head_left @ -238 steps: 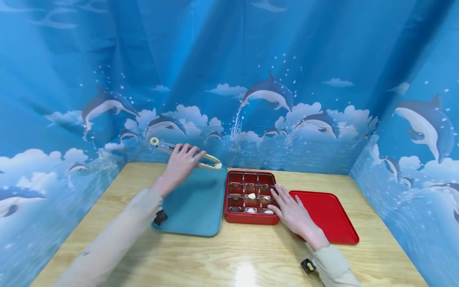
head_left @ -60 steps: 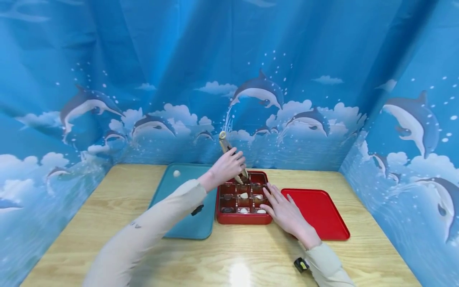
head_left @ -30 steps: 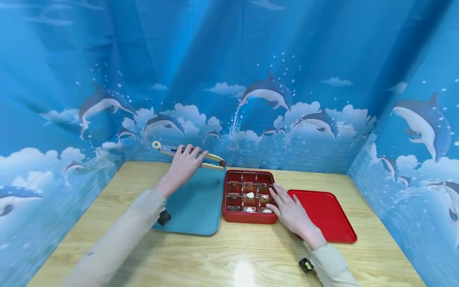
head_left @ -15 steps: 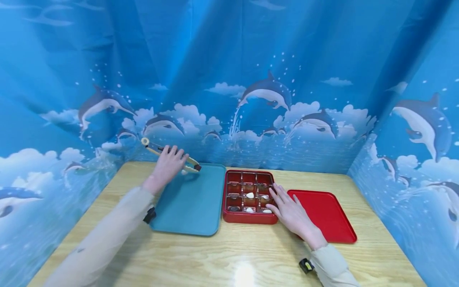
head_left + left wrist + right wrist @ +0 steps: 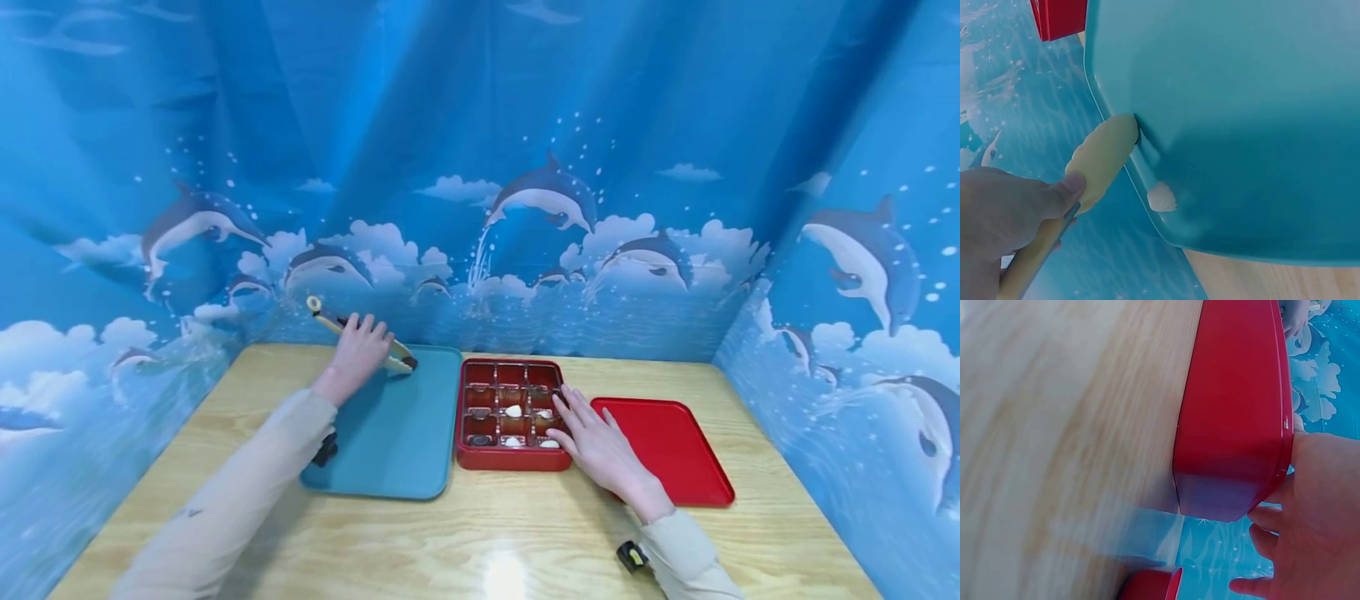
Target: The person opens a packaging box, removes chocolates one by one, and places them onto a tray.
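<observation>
My left hand grips cream tongs, whose tips sit low over the far left corner of the teal tray. In the left wrist view the tongs show a small dark bit at their tip, and a white piece lies on the teal tray just beside it. My right hand lies flat with straight fingers on the right edge of the red compartment box, which holds several white and dark pieces. The right wrist view shows that hand against the box wall.
A flat red tray lies right of the box, with my right wrist across its near left corner. Everything rests on a wooden table closed in on three sides by a blue dolphin-print curtain.
Two seconds ago the tongs reached into the red box; since then my left hand has carried a dark piece left, and the tips now sit low at the teal tray's far corner. The right hand stayed put.
</observation>
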The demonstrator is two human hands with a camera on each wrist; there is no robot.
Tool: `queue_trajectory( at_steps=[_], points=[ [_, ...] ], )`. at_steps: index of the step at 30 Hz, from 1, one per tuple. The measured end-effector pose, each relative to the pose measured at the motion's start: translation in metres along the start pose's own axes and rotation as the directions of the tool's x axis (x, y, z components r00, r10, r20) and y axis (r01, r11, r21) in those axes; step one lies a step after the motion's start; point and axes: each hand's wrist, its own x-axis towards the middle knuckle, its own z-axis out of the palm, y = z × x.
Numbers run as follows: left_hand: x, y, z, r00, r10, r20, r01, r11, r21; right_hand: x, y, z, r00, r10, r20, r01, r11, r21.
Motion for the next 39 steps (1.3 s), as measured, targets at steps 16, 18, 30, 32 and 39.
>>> queue_trajectory(
  at_steps=[16, 18, 30, 32, 39],
  points=[
    [-0.016, -0.009, -0.002, 0.989, -0.098, -0.106, 0.082, 0.986, -0.143, 0.000, 0.000, -0.003, 1.000, 0.006, 0.020, -0.006, 1.000, -0.016],
    [-0.016, -0.006, -0.005, 0.981, -0.099, -0.165, 0.071, 0.983, -0.167, -0.001, 0.001, -0.004, 1.000, 0.005, 0.018, -0.005, 1.000, -0.009],
    [-0.006, 0.020, -0.025, 0.928, -0.019, -0.372, -0.046, 0.985, -0.166, 0.000, 0.001, -0.002, 1.000, -0.008, 0.009, 0.008, 1.000, 0.003],
    [-0.003, 0.025, -0.029, 0.921, -0.009, -0.390, -0.052, 0.988, -0.146, 0.000, 0.000, -0.002, 1.000, 0.000, 0.017, 0.000, 1.000, -0.003],
    [0.015, 0.045, -0.045, 0.917, 0.037, -0.396, -0.086, 0.991, -0.105, 0.001, 0.001, -0.002, 0.999, 0.008, 0.033, -0.008, 1.000, 0.015]
  ],
)
